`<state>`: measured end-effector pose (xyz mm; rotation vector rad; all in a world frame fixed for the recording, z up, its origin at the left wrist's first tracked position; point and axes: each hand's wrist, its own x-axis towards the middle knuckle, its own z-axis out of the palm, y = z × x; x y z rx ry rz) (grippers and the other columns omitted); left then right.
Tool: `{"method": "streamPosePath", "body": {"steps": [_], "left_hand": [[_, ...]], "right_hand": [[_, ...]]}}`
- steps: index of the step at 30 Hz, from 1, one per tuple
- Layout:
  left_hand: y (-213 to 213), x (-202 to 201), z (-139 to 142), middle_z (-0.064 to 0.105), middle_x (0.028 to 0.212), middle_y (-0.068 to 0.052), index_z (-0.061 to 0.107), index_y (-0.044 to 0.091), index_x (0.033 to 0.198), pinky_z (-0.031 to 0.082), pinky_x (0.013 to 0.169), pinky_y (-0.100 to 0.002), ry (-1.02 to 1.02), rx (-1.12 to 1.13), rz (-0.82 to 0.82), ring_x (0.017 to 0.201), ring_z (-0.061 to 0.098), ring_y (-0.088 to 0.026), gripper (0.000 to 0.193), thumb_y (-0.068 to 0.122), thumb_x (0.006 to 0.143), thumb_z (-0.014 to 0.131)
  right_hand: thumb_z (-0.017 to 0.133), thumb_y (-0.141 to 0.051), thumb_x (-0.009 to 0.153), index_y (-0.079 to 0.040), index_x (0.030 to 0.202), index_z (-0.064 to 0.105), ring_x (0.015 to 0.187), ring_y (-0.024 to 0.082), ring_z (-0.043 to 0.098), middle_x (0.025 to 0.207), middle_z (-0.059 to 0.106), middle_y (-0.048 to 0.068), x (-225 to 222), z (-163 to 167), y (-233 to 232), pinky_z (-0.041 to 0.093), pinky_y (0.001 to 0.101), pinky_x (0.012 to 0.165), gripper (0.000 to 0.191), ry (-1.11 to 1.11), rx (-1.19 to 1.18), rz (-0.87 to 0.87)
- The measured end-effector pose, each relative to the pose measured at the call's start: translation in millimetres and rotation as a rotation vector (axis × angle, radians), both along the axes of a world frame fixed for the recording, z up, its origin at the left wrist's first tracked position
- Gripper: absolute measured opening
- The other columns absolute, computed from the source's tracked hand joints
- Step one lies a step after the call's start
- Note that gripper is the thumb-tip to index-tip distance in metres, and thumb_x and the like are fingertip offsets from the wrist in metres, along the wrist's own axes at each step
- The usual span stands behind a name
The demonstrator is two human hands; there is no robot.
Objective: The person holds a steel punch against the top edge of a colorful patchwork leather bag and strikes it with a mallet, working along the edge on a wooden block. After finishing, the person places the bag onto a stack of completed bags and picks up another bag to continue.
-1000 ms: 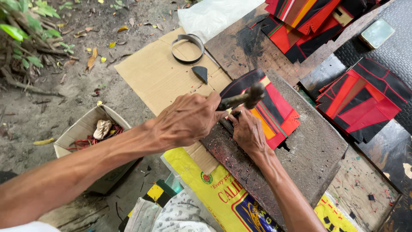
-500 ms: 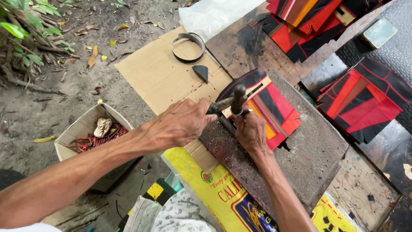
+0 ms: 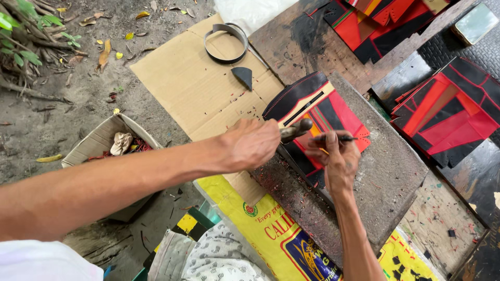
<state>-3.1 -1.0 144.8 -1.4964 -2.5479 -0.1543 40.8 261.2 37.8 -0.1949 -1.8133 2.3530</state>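
A hammer (image 3: pixel 291 130) is gripped by its handle in the left hand (image 3: pixel 250 143), whose fingers are closed tight around it, and the hammer's rounded head is held just above a black, red and orange stitched panel (image 3: pixel 323 112). A thin dark punch tool (image 3: pixel 341 138) is pinched between the curled fingers of the right hand (image 3: pixel 336 158), with its tip laid over the panel's right part. The panel is spread on a grey stone slab (image 3: pixel 385 171), near the slab's upper left edge, and partly overhangs a sheet of brown cardboard (image 3: pixel 192 83). On the cardboard, toward its upper edge, a bent metal band (image 3: pixel 225 42) and a small dark wedge-shaped piece (image 3: pixel 243 76) are seen apart from each other. More red and black panels (image 3: pixel 448 112) are stacked on the boards at the right edge. An open cardboard box (image 3: pixel 104 145) holding scraps is set on the bare ground at the left, and a yellow printed sack (image 3: pixel 271 234) is spread below the slab.
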Motion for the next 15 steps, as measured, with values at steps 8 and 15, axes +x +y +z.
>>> {"method": "streamPosePath", "body": {"steps": [8,15], "left_hand": [[17.3,-27.4,4.5,0.064,0.084,-0.021,0.061,-0.003,0.086,0.057,0.06,-0.051,-0.608,-0.185,0.206,0.072,0.07,-0.038,0.025,0.016,0.096,0.05],[10.4,3.9,13.6,0.065,0.072,-0.021,0.057,-0.002,0.096,0.053,0.057,-0.053,-0.673,-0.103,0.336,0.063,0.068,-0.04,0.036,0.033,0.101,0.057]], "right_hand": [[0.057,-0.024,0.108,0.002,0.107,0.055,0.099,0.033,0.075,0.103,0.07,0.02,16.5,-10.7,12.3,0.065,0.0441,0.09,0.026,0.025,-0.005,0.117],[0.056,-0.023,0.105,0.001,0.106,0.055,0.102,0.034,0.075,0.104,0.071,0.018,5.4,-17.9,28.8,0.063,0.0465,0.09,0.024,-0.02,-0.21,0.187]]}}
